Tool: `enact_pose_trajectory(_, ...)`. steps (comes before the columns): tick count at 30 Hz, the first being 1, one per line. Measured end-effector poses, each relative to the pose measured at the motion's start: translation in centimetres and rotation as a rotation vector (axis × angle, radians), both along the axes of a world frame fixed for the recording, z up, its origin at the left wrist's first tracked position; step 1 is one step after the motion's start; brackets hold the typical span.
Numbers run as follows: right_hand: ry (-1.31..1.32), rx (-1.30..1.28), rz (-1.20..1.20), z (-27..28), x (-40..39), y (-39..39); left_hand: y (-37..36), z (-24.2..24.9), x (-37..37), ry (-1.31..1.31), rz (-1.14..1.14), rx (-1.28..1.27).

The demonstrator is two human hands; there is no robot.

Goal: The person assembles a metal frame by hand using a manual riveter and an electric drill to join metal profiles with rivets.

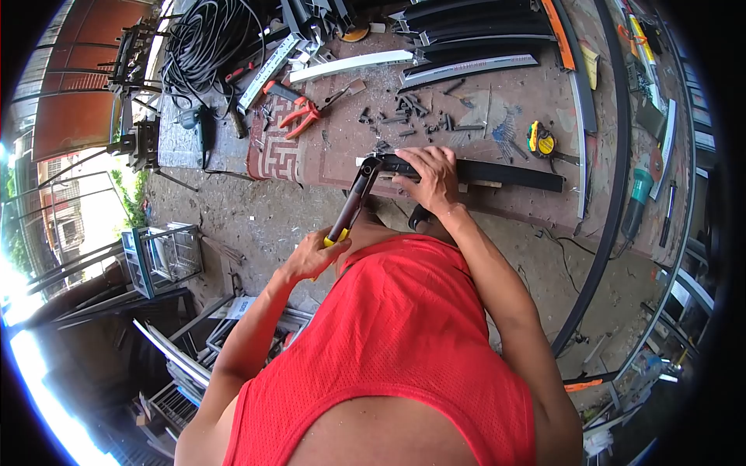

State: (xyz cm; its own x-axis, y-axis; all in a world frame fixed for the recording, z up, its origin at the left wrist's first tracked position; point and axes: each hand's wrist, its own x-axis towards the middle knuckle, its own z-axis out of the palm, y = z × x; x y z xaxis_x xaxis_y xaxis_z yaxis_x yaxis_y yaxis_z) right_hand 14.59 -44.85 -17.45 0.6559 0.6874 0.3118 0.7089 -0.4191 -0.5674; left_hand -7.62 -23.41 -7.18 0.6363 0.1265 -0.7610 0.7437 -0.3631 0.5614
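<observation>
My left hand point(312, 255) is closed around the yellow grip of a long dark hand tool point(357, 203) that slants up and to the right. The tool's head meets the left end of a black profile strip point(513, 175) lying along the near edge of the workbench. My right hand point(430, 177) grips that strip near the same end, fingers over its top and thumb toward the tool. Small dark cut pieces point(400, 119) lie scattered just beyond. The exact kind of the tool is hard to make out.
The workbench point(342, 159) carries red-handled pliers point(301, 109), a yellow tape measure point(541, 140), a cable coil point(208, 50), stacked black profiles point(482, 35) and a teal angle grinder point(639, 194). A long black bar point(619, 155) crosses the right side. Metal frames point(163, 256) stand at left.
</observation>
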Motion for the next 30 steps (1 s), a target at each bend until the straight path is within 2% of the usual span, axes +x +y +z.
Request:
enact_pose_trajectory(3,0.032,-0.005,-0.001,-0.1,-0.3,-0.1,-1.6,0.9,0.8,0.04,-0.028,0.177)
enact_pose_trajectory(7,0.02,0.019,0.0,0.5,0.0,0.4,-3.4,-2.7,0.8,-0.01,-0.027,0.311)
enact_pose_trajectory(8,0.008,0.025,-0.006,0.8,0.0,0.2,-3.5,-3.0,0.3,-0.048,-0.004,0.28)
enact_pose_trajectory(11,0.059,0.335,-0.126,2.7,-1.8,0.2,-3.1,-0.5,1.2,0.019,-0.018,0.257)
enact_pose_trajectory(12,0.269,0.352,-0.142,3.2,-3.5,0.3,-2.5,-0.5,1.2,0.018,-0.054,0.283)
enact_pose_trajectory(13,0.798,0.282,-0.186,2.7,-5.5,0.9,-2.1,-0.6,1.0,0.019,-0.096,0.304)
enact_pose_trajectory(15,1.886,0.332,-0.262,2.5,-6.8,3.7,-2.0,-0.6,1.3,0.026,-0.145,0.304)
enact_pose_trajectory(17,2.242,0.811,-0.219,2.9,-6.8,6.6,-2.4,-0.1,1.7,0.039,-0.162,0.266)
enact_pose_trajectory(19,2.18,0.86,-0.291,3.6,-6.3,8.3,-2.6,1.3,1.6,0.067,-0.24,0.377)
enact_pose_trajectory(21,2.021,0.836,-0.408,3.4,-7.1,9.0,-2.9,6.2,2.5,0.099,-0.331,0.546)
enact_pose_trajectory(23,2.007,0.824,-0.42,2.7,-7.3,8.7,-3.6,13.5,5.4,0.112,-0.198,0.446)
enact_pose_trajectory(24,2.001,0.856,-0.435,2.7,-7.2,8.8,-4.2,15.8,6.7,0.169,-0.174,0.528)
enact_pose_trajectory(25,1.993,0.889,-0.436,3.1,-7.0,9.0,-4.0,13.9,5.6,-0.037,-0.254,0.632)
enact_pose_trajectory(26,2.044,0.873,-0.46,3.6,-6.7,9.1,-3.2,9.7,3.4,-0.246,-0.335,0.742)
enact_pose_trajectory(28,2.082,0.906,-0.439,3.7,-6.6,9.1,-2.2,1.6,-0.4,-0.205,-0.16,0.468)
enact_pose_trajectory(30,2.061,0.874,-0.479,3.9,-6.8,9.1,-2.1,-0.7,0.0,0.105,0.129,-0.116)
